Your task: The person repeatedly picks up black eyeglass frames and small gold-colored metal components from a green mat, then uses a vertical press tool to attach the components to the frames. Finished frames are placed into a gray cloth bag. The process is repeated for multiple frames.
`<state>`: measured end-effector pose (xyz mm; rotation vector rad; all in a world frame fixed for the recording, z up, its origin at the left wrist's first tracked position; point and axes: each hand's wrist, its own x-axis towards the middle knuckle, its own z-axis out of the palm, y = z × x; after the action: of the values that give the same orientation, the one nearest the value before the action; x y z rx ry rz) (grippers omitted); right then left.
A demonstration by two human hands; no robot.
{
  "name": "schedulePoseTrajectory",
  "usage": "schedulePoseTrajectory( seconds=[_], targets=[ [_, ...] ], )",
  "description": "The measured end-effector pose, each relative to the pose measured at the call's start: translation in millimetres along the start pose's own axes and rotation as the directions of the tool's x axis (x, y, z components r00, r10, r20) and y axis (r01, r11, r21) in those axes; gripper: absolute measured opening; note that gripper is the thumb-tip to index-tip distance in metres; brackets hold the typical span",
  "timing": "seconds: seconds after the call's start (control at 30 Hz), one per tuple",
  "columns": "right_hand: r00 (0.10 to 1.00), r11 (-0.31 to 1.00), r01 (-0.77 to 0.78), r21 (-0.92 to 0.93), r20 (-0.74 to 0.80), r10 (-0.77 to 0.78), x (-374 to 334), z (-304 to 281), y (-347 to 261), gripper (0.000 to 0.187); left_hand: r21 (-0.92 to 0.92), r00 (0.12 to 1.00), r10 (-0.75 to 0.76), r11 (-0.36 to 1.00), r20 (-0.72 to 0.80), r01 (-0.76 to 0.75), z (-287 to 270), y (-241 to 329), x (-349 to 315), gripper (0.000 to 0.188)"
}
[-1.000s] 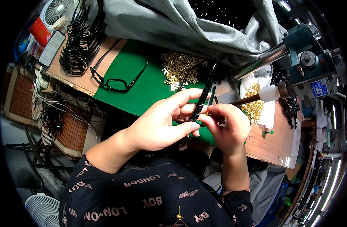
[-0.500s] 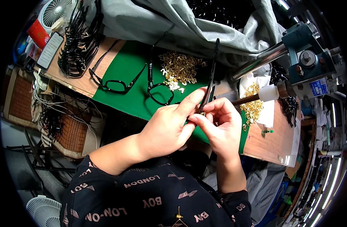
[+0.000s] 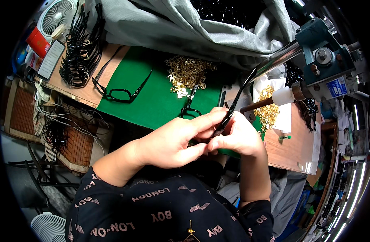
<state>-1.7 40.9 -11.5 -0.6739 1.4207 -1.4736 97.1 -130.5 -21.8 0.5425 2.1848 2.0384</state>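
Observation:
Both of my hands are closed on a black eyeglass frame (image 3: 239, 95) in front of my chest. One temple slants up to the right between my hands. The other temple and a rim show beyond my left fingers. My left hand (image 3: 173, 141) grips the frame from the left, fingers curled around its front. My right hand (image 3: 242, 135) pinches near the base of the upper temple, thumb toward the left hand. The fingers hide the hinge area, and any small part there is out of sight. A second black eyeglass frame (image 3: 133, 96) lies on the green mat (image 3: 152, 113) to the left.
Small gold pieces (image 3: 181, 74) are heaped at the mat's back. More gold pieces (image 3: 267, 111) lie on white paper at the right, beside a machine (image 3: 323, 56) with a projecting rod. Black frames (image 3: 78, 60) are stacked far left near a phone (image 3: 51, 60). Grey cloth (image 3: 152, 24) drapes behind.
My hands have drawn the held eyeglass frame a little nearer and to the right. Its upper temple now leans further right, and the far rim is turned and partly covered by my left fingers.

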Motion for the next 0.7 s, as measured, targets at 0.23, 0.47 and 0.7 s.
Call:
schedulePoseTrajectory(
  seconds=[0.23, 0.47, 0.7],
  targets=[
    [0.982, 0.999, -0.002, -0.032, -0.188, -0.004, -7.6, 9.5, -0.1, 0.031, 0.272, 0.972, 0.206, 0.947, -0.114, -0.169, 11.6, -17.0, 5.6, 0.072],
    [1.0, 0.985, 0.028, 0.168, -0.016, -0.026, -7.5, 9.2, -1.4, 0.049, -0.057, 0.989, 0.145, 0.988, -0.043, -0.147, 11.4, -4.0, 7.9, 0.061],
    [0.964, 0.922, 0.266, 0.283, -0.068, -0.258, -22.3, 1.3, 18.0, 0.03, -0.563, 0.987, -0.107, 0.826, -0.122, 0.02, 8.7, 8.9, 15.3, 0.045]
  ],
)
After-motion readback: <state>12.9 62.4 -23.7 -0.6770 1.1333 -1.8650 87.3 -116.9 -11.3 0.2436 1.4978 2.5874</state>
